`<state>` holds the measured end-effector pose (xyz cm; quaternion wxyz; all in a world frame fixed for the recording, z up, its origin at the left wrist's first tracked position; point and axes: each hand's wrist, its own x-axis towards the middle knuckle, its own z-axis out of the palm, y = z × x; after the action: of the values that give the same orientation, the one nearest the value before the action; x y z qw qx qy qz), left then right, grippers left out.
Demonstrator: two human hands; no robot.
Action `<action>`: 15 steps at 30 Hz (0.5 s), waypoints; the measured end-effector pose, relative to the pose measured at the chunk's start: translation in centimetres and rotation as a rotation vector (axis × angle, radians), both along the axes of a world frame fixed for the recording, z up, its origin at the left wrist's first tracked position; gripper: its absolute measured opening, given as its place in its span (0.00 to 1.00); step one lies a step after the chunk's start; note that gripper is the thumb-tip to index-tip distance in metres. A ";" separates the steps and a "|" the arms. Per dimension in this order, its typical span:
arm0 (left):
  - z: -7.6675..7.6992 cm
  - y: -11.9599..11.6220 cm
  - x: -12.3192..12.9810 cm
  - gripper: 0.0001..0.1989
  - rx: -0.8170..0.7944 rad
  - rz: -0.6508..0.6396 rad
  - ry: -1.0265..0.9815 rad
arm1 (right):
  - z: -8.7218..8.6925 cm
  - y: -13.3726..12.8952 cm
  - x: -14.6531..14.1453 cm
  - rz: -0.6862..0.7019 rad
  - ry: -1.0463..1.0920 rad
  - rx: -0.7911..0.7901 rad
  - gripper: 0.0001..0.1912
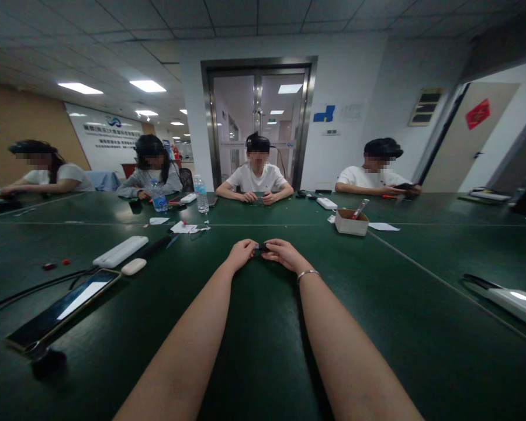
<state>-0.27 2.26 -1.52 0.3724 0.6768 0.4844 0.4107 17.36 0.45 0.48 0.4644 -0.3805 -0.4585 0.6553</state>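
Broadly, the green desk (pixel 263 327) spans the view; above its middle, the left hand (pixel 241 255) and right hand (pixel 284 255) meet at a small dark object (pixel 260 248), the fingers of each clamped on one end.

The fingers cover both ends of the small dark object (pixel 260 247), too small to identify. The surface's (pixel 263 327) right edge lies beyond the view, cutting off a white device (pixel 519 301).
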 end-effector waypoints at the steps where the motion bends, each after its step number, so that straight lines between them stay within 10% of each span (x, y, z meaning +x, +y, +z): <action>1: 0.0 0.0 0.0 0.16 0.004 0.004 0.004 | 0.0 0.0 0.0 0.002 -0.002 0.001 0.07; 15: 0.0 0.0 -0.2 0.17 0.046 -0.027 0.014 | -0.2 0.2 0.1 0.026 -0.009 0.005 0.08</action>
<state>-0.45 2.27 -1.52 0.3587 0.6945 0.4684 0.4119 17.47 0.62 0.33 0.4548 -0.3763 -0.4672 0.6582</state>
